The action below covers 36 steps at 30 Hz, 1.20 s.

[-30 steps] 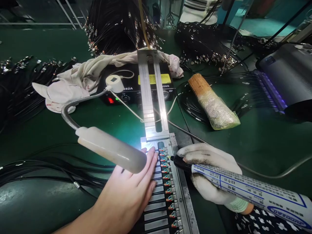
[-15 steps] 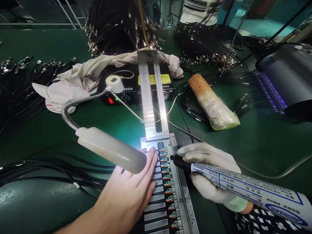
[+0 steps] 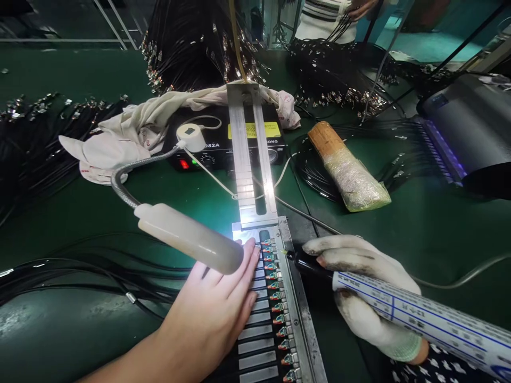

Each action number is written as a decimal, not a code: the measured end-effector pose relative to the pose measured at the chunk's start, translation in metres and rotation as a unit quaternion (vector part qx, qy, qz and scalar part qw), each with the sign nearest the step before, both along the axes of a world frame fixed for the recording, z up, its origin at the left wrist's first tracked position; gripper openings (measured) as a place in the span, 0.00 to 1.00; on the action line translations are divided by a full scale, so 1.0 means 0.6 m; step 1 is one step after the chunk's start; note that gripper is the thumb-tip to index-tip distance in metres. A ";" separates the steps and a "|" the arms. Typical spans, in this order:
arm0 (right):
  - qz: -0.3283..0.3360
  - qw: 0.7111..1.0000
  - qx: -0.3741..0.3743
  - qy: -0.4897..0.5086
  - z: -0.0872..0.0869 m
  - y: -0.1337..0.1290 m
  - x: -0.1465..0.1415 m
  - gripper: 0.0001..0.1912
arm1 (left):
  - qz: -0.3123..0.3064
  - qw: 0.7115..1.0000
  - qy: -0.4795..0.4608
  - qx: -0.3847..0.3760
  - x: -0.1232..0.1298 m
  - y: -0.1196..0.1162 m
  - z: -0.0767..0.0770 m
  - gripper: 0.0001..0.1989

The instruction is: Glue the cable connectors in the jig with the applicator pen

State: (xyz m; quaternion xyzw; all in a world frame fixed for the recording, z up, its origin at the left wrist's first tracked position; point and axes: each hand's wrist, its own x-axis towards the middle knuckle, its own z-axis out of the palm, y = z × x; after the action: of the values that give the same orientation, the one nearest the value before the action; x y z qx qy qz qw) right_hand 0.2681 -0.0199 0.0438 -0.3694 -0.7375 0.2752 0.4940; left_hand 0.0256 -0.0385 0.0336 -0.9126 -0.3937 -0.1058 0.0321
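Note:
My bare left hand [image 3: 217, 298] lies with fingers stretched over the upper end of a metal fixture [image 3: 302, 319], partly under the lamp head. Black cables lie across the fixture, ending in a row of small metal connectors [image 3: 278, 296] with colored wires exposed. In a stained white glove, my right hand [image 3: 359, 287] wraps round a white glue tube [image 3: 415, 308] with blue print and a black nozzle. The nozzle's tip is just right of the upper connectors, by the fixture's metal edge; I cannot tell whether it touches.
A gooseneck lamp [image 3: 189, 236] hangs over the left hand. Behind the fixture stand a black control box [image 3: 215, 154] and a draped cloth [image 3: 131, 127]. At right lie a wrapped wooden block [image 3: 347, 170] and a dark machine [image 3: 471, 122]. Cable bundles [image 3: 187, 42] and a co-worker's hand [image 3: 361, 9] are farther back.
My right hand and the glue tube have moved right, drawing the nozzle away from the connectors. My left hand stays on the fixture. A co-worker's hand has come into view at the top.

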 end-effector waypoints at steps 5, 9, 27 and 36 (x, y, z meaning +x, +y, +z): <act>0.011 1.000 -0.011 -0.014 -0.002 -0.012 -0.003 0.15 | 0.007 0.999 -0.027 -0.020 -0.004 0.000 -0.007 0.23; 0.015 0.999 0.005 -0.038 0.001 -0.004 -0.013 0.14 | -0.009 0.999 -0.045 -0.021 -0.009 0.000 -0.007 0.20; 0.009 0.999 0.015 -0.047 0.010 0.001 -0.017 0.12 | -0.013 0.999 -0.040 0.007 -0.006 -0.003 -0.005 0.18; 0.013 0.999 0.012 -0.040 0.006 0.001 -0.015 0.11 | -0.020 0.999 -0.045 -0.002 -0.007 0.000 -0.003 0.18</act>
State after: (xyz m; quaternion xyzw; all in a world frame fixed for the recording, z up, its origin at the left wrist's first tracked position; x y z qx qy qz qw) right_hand 0.2590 -0.0193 0.0474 -0.3646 -0.7647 0.2574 0.4648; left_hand 0.0215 -0.0382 0.0318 -0.9147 -0.3766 -0.1461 0.0104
